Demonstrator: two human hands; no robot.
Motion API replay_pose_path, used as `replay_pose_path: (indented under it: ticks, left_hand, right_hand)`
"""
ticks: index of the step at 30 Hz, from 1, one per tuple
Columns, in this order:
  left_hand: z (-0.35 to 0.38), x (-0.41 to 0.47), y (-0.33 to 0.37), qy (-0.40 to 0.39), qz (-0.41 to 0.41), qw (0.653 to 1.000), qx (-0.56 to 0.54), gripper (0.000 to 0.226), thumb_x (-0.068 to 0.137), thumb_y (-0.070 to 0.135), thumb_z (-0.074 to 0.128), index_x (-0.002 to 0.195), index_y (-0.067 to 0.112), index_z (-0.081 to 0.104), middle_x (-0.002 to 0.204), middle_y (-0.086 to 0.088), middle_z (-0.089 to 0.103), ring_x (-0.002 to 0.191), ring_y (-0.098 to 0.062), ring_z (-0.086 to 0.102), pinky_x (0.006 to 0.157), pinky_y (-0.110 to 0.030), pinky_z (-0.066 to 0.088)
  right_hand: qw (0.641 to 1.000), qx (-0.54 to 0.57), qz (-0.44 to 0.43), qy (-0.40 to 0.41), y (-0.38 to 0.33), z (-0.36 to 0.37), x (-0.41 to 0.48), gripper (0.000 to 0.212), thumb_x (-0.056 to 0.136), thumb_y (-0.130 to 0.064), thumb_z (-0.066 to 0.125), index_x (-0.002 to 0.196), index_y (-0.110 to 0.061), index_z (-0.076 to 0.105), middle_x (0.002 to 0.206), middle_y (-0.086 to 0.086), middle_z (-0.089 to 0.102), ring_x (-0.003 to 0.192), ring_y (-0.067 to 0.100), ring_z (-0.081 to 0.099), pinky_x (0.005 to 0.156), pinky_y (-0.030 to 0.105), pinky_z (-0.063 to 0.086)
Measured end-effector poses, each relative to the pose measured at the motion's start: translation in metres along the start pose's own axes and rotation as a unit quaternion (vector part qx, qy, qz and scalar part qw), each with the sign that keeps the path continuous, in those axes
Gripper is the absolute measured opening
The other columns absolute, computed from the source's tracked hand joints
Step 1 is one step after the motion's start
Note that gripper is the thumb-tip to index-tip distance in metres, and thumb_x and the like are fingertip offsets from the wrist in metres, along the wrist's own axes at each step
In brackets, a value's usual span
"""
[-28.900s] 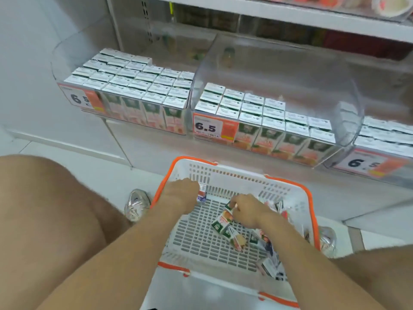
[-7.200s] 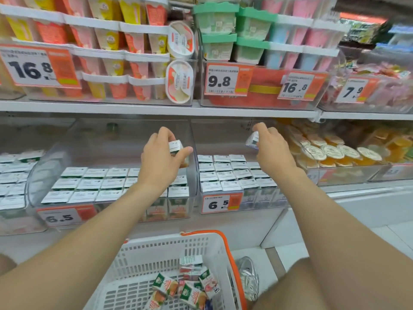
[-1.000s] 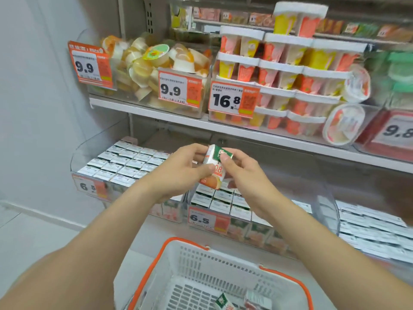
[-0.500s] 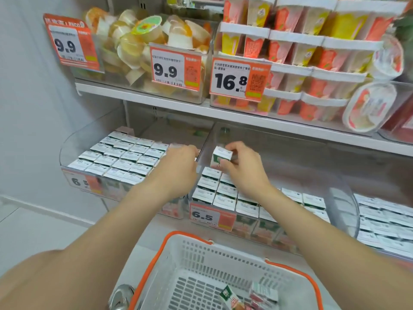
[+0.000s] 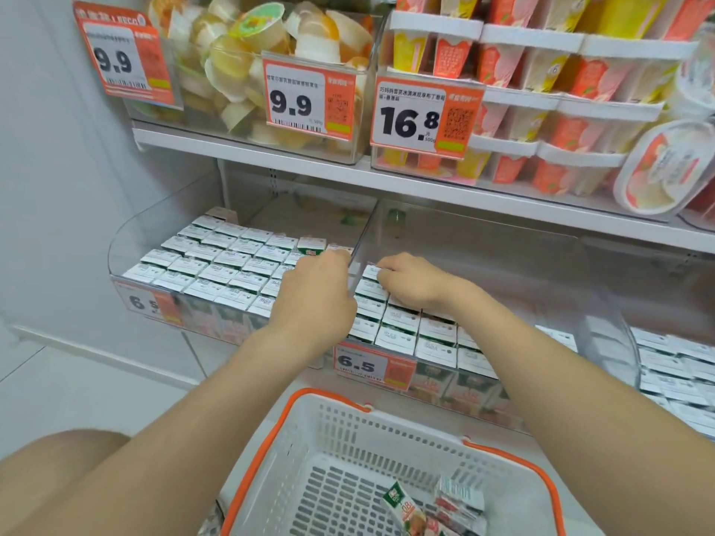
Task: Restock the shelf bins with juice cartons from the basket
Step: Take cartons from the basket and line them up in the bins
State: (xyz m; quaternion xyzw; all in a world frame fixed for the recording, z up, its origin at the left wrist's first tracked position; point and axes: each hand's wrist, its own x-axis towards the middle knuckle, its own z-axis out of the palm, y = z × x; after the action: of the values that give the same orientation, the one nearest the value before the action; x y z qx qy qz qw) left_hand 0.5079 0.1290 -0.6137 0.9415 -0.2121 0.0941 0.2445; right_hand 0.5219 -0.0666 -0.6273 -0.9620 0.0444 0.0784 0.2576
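**Shop shelving: cartons going into the bins**

White wall and pale floor fill the left of the frame, with tubs of jelly cups (image 5: 247,44) on the upper shelf (image 5: 294,170) above.

At mid-left, the clear left bin (image 5: 127,241) is packed with juice cartons (image 5: 216,261) standing upright in tight rows.

At centre, the left hand (image 5: 313,299) reaches into that bin's right rear corner, its back to the camera and its fingers bent downward. The fingertips are hidden, so I cannot tell whether it pinches a carton or only presses one.

Just right of the clear divider, the right hand (image 5: 410,280) has its fingers curled over a back-row carton (image 5: 372,270). That carton sits at the left rear of the middle bin (image 5: 580,272). This bin shows bare space behind its rows.

At lower centre, the basket (image 5: 329,396) holds a few loose cartons (image 5: 402,508) lying flat in its right corner.

This looks like the placing step, with stock being seated level with its neighbours. The next move calls for letting go and dropping both hands to the basket. The remaining cartons should then be stood upright in the middle bin's open back, as the left bin looks nearly full.
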Motion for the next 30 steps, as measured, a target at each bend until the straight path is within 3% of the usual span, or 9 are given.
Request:
replay_pose_path:
  ticks: [3, 7, 10, 12, 15, 19, 23, 26, 30]
  left_hand:
    - [0.002, 0.003, -0.002, 0.013, -0.006, 1.0, -0.013, 0.037, 0.095, 0.015, 0.065, 0.07, 0.015, 0.038, 0.057, -0.002, 0.045, 0.054, -0.024, 0.042, 0.047, -0.033, 0.029]
    - [0.005, 0.004, 0.0, 0.03, -0.011, 0.999, -0.005, 0.039, 0.094, 0.014, 0.066, 0.067, 0.015, 0.038, 0.057, -0.002, 0.043, 0.052, -0.024, 0.04, 0.046, -0.033, 0.03]
    - [0.008, 0.003, -0.002, 0.039, -0.011, 0.999, 0.006, 0.036, 0.096, 0.018, 0.064, 0.068, 0.017, 0.04, 0.059, -0.003, 0.048, 0.055, -0.026, 0.046, 0.046, -0.034, 0.034]
    - [0.006, -0.001, -0.001, 0.034, -0.003, 0.999, 0.002, 0.031, 0.095, 0.012, 0.061, 0.071, 0.017, 0.042, 0.06, -0.003, 0.049, 0.057, -0.025, 0.047, 0.046, -0.034, 0.029]
    - [-0.004, -0.01, -0.001, -0.003, 0.024, 0.999, -0.021, 0.025, 0.093, -0.001, 0.053, 0.079, 0.019, 0.047, 0.068, -0.002, 0.053, 0.065, -0.024, 0.051, 0.049, -0.033, 0.026]
    - [-0.012, -0.035, 0.006, 0.046, 0.102, 0.994, 0.005, 0.025, 0.094, 0.009, 0.062, 0.117, 0.017, 0.063, 0.109, -0.004, 0.061, 0.1, -0.03, 0.056, 0.076, -0.04, 0.046]
    - [-0.018, -0.081, 0.02, 0.021, 0.101, 0.994, -0.025, 0.018, 0.086, 0.018, 0.065, 0.093, 0.032, 0.055, 0.086, 0.009, 0.061, 0.085, -0.022, 0.06, 0.069, -0.042, 0.052]
    - [0.002, -0.114, 0.024, -0.156, 0.122, 0.98, 0.026, 0.011, 0.087, 0.03, 0.066, 0.092, 0.033, 0.056, 0.084, 0.008, 0.064, 0.089, -0.024, 0.065, 0.065, -0.035, 0.051]
    - [0.059, -0.144, 0.027, -0.391, 0.174, 0.885, 0.182, 0.027, 0.098, 0.037, 0.06, 0.121, 0.024, 0.062, 0.117, -0.005, 0.065, 0.108, -0.03, 0.064, 0.081, -0.037, 0.052]
  right_hand:
    - [0.998, 0.062, 0.004, -0.017, -0.004, -0.003, 0.005, 0.019, 0.093, -0.016, 0.041, 0.076, -0.013, 0.035, 0.078, 0.009, 0.032, 0.072, 0.022, 0.026, 0.067, 0.043, 0.022]
    - [0.997, 0.073, 0.004, -0.022, -0.001, -0.004, 0.008, 0.014, 0.089, -0.014, 0.042, 0.076, -0.013, 0.036, 0.077, 0.006, 0.034, 0.072, 0.022, 0.026, 0.069, 0.045, 0.022]
    - [0.999, -0.003, 0.014, -0.031, 0.001, 0.0, 0.004, 0.025, 0.097, -0.03, 0.041, 0.094, -0.009, 0.053, 0.094, 0.009, 0.057, 0.084, 0.027, 0.05, 0.072, 0.041, 0.035]
    - [0.999, -0.042, 0.009, -0.02, 0.0, 0.002, -0.001, 0.048, 0.096, -0.044, 0.037, 0.127, -0.014, 0.058, 0.126, 0.013, 0.062, 0.114, 0.033, 0.058, 0.086, 0.043, 0.046]
    - [0.993, -0.071, -0.029, 0.093, -0.013, 0.005, -0.027, 0.058, 0.1, -0.035, 0.04, 0.153, -0.01, 0.044, 0.144, 0.018, 0.055, 0.132, 0.036, 0.052, 0.105, 0.049, 0.048]
    - [0.963, -0.038, -0.12, 0.237, -0.036, 0.009, -0.103, 0.03, 0.095, -0.023, 0.048, 0.12, -0.02, 0.064, 0.113, 0.001, 0.065, 0.102, 0.021, 0.06, 0.088, 0.04, 0.052]
    - [0.986, -0.051, -0.12, 0.108, -0.051, 0.018, -0.185, 0.019, 0.079, -0.027, 0.043, 0.08, -0.024, 0.063, 0.071, -0.004, 0.066, 0.069, 0.019, 0.061, 0.064, 0.041, 0.055]
    - [0.982, -0.144, -0.105, -0.06, -0.036, 0.039, -0.217, 0.02, 0.084, -0.025, 0.046, 0.071, -0.017, 0.059, 0.065, 0.005, 0.06, 0.065, 0.024, 0.058, 0.057, 0.043, 0.054]
    - [0.958, -0.192, -0.041, -0.211, 0.009, 0.085, -0.226, 0.031, 0.093, -0.014, 0.049, 0.063, -0.011, 0.045, 0.061, 0.009, 0.042, 0.059, 0.032, 0.038, 0.057, 0.045, 0.041]
